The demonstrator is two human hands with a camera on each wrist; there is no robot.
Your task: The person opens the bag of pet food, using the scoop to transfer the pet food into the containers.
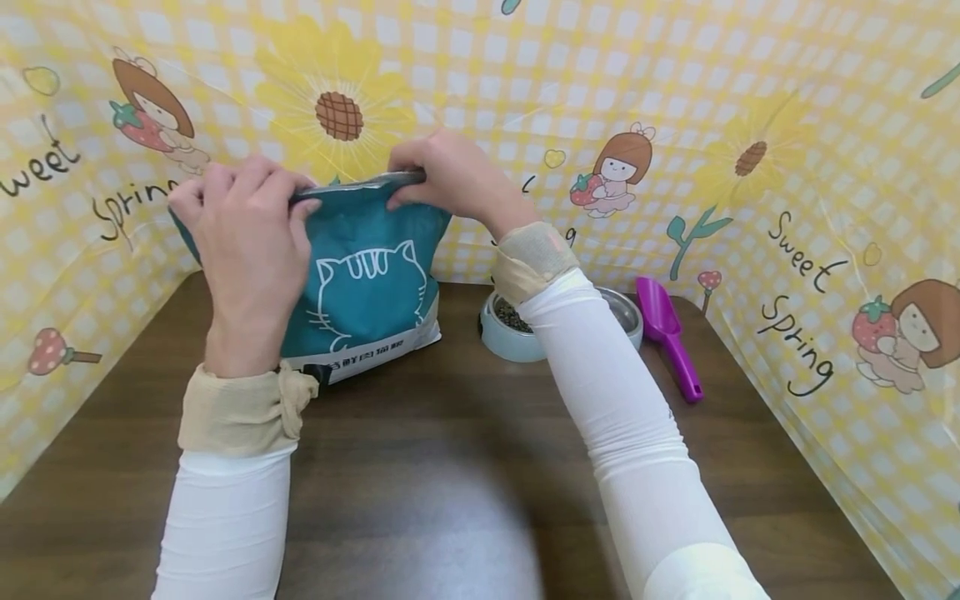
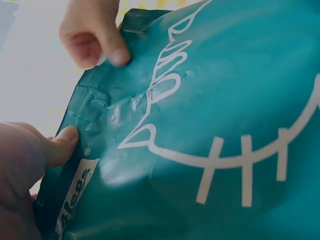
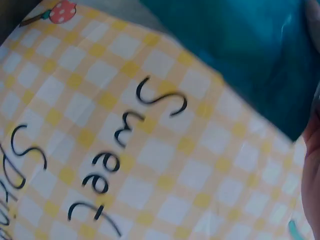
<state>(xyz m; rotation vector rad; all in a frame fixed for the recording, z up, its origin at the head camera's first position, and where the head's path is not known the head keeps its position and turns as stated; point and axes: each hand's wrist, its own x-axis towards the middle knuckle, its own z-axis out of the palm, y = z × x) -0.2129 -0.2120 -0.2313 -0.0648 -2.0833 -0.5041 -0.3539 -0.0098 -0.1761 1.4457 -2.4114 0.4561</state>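
A teal cat food bag [image 1: 371, 292] with a white cat outline stands at the back left of the table. My left hand [image 1: 247, 242] grips its top edge on the left side. On the right side of that edge, my right hand [image 1: 457, 175] pinches the bag between thumb and fingers. In the left wrist view, the left thumb [image 2: 67, 142] presses on the front of the bag [image 2: 225, 100], which is creased between the hands. Only a corner of the bag [image 3: 250, 50] and a sliver of my right hand [image 3: 311, 170] show in the right wrist view.
A pale blue double bowl [image 1: 517, 346] stands right of the bag, partly behind my right forearm; its left side holds dark kibble [image 1: 512, 317]. Beside it lies a purple scoop [image 1: 667, 329]. Checkered patterned cloth [image 1: 750, 225] walls the brown table [image 1: 420, 450].
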